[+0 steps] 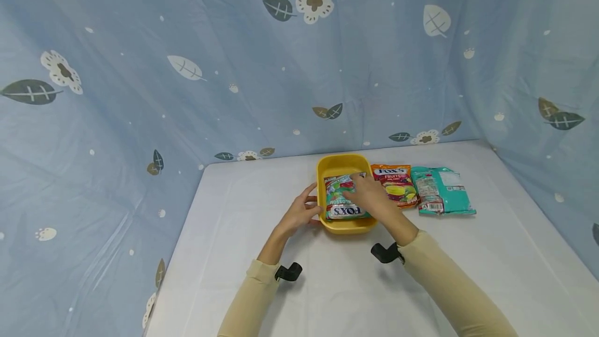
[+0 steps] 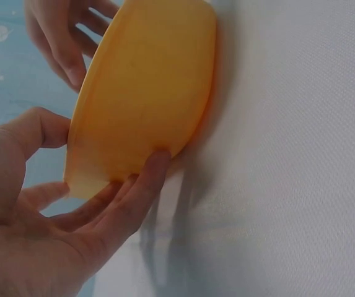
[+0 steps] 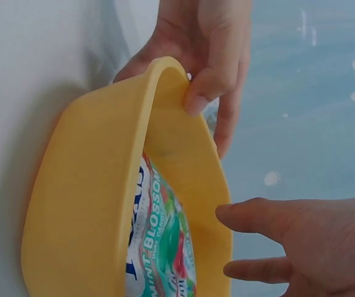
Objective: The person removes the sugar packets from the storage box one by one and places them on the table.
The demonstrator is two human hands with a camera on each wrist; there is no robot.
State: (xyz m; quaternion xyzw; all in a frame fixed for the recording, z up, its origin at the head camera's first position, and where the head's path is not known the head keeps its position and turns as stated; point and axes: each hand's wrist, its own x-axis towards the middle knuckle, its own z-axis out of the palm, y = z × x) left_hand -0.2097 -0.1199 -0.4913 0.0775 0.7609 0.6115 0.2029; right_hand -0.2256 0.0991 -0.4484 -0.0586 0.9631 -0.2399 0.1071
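A yellow plastic tub (image 1: 347,229) stands on the table, holding a teal Fox's mint blossom candy bag (image 1: 338,197). My left hand (image 1: 298,213) grips the tub's left side, its thumb over the rim and the other fingers against the outer wall (image 2: 143,74). Over the bag's right part reaches my right hand (image 1: 372,195), hiding some of it in the head view. From the right wrist, the right hand (image 3: 319,244) shows loosely extended fingers by the tub's rim, with nothing held; the bag (image 3: 165,238) lies inside the tub.
Right of the tub lies an orange-and-red Fox's fruits candy bag (image 1: 398,189). Beside it is another teal bag (image 1: 443,191), its barcode side up. A white cloth covers the table (image 1: 234,233), and a blue patterned curtain (image 1: 262,66) hangs behind.
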